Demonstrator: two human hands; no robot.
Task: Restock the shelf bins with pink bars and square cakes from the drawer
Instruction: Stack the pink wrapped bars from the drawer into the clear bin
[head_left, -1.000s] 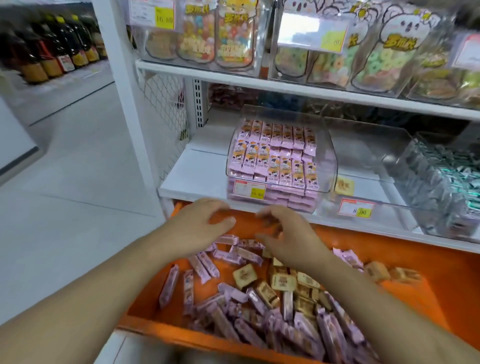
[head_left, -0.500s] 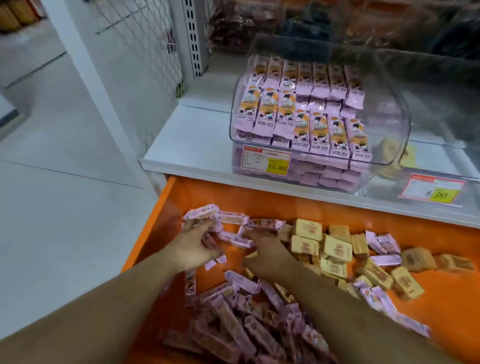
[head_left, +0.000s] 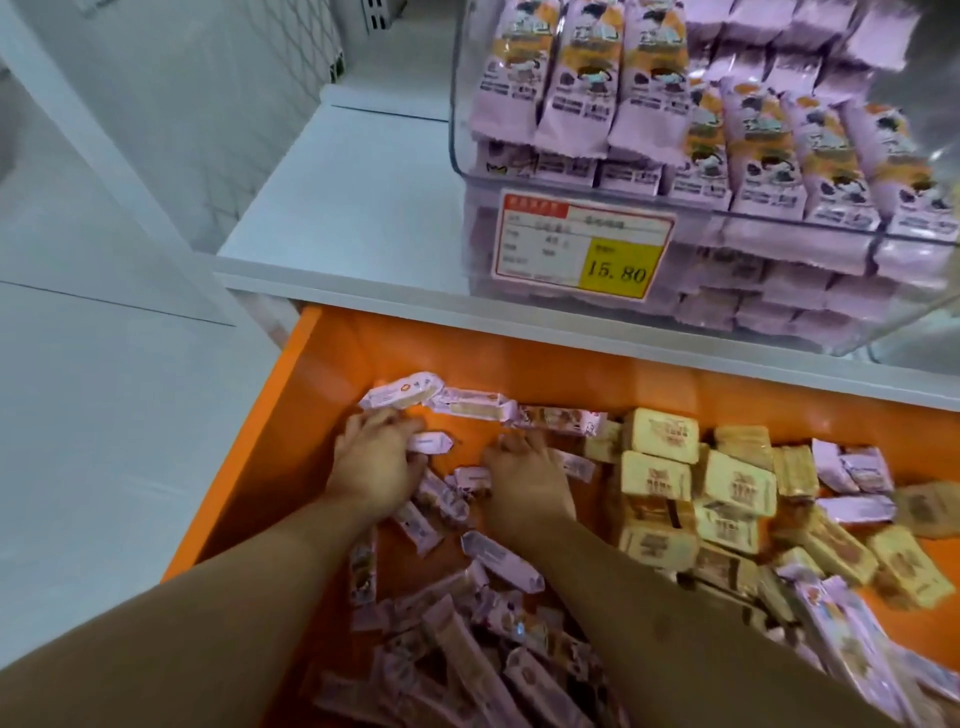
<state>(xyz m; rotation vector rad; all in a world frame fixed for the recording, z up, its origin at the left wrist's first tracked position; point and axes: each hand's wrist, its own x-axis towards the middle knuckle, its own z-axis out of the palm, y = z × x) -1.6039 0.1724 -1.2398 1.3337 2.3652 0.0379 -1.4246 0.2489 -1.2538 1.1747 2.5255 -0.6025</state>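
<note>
Head view: closer drawer (head_left: 311, 374), hands (head_left: 374, 467) deeper.

Soft even light, blurred edges

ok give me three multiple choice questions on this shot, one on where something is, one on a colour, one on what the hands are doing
1. Where do the square cakes lie in the drawer?
A. to the right of both hands
B. to the left of both hands
C. up in the clear bin

2. What colour is the drawer?
A. white
B. orange
C. green

3. What is the left hand doing?
A. resting flat on the shelf
B. hanging idle outside the drawer
C. curled round pink bars in the drawer

Answers:
1 A: the tan squares pile up on the far side of the right hand.
2 B: its wall and floor are bright orange under the white shelf.
3 C: its fingers close over pink wrappers near the drawer's left back corner.
</note>
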